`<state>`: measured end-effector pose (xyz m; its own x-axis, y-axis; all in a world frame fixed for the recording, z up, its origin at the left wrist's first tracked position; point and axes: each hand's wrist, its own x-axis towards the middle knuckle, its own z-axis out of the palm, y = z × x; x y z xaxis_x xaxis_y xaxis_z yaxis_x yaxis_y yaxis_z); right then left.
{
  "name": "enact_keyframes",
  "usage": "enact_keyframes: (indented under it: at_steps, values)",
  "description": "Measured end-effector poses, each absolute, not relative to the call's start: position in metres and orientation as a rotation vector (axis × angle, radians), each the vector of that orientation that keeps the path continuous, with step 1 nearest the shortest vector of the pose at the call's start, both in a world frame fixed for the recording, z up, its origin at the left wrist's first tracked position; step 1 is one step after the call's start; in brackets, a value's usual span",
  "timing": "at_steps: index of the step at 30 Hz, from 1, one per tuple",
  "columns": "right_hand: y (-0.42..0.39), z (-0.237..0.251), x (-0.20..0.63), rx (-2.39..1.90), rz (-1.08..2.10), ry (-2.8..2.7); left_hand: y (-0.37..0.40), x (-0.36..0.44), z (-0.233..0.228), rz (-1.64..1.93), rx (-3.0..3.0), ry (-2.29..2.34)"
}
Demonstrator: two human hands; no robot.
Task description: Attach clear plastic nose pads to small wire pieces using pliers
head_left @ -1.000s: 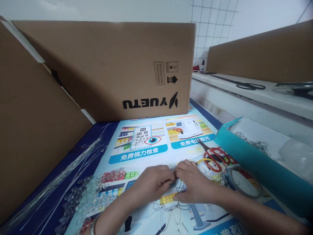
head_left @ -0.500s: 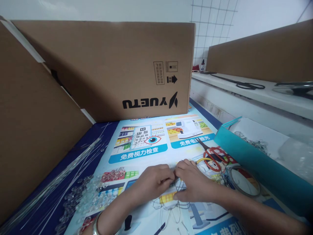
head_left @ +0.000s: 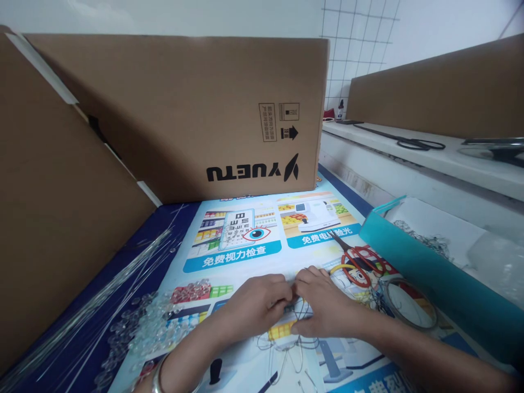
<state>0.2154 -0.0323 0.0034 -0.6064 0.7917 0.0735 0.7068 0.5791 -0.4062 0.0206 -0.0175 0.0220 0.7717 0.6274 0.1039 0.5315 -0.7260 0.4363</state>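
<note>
Close together over the printed poster, my left hand (head_left: 262,300) and my right hand (head_left: 323,303) meet at the fingertips. Both have curled fingers gripping a piece of bent wire (head_left: 302,310), whose thin dark loops show between them. Its upper end is hidden by the fingers. More thin wire loops (head_left: 286,349) spread out on the poster just below, and I cannot tell whether they belong to the same piece. A pair of scissors with red-orange handles (head_left: 360,265) lies to the right of my right hand, beside a roll of clear tape (head_left: 410,304).
Clear beads (head_left: 151,327) are heaped left of my left arm, near a bundle of straight wires (head_left: 102,295). A teal box (head_left: 434,289) with wire pieces stands at right. Cardboard panels (head_left: 184,109) rise behind and left. Black scissors (head_left: 417,143) rest on the ledge.
Both hands keep nearly the same pose on the wire. The whole view has shifted very slightly.
</note>
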Motion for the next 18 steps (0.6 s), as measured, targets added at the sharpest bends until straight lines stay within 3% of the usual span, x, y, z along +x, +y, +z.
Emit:
enact_keyframes:
  at_steps: [18]
  values:
    - [-0.0321, 0.0055, 0.2153, -1.256, 0.514, -2.579, -0.0180, 0.0210, 0.0242, 0.297, 2.617, 0.840]
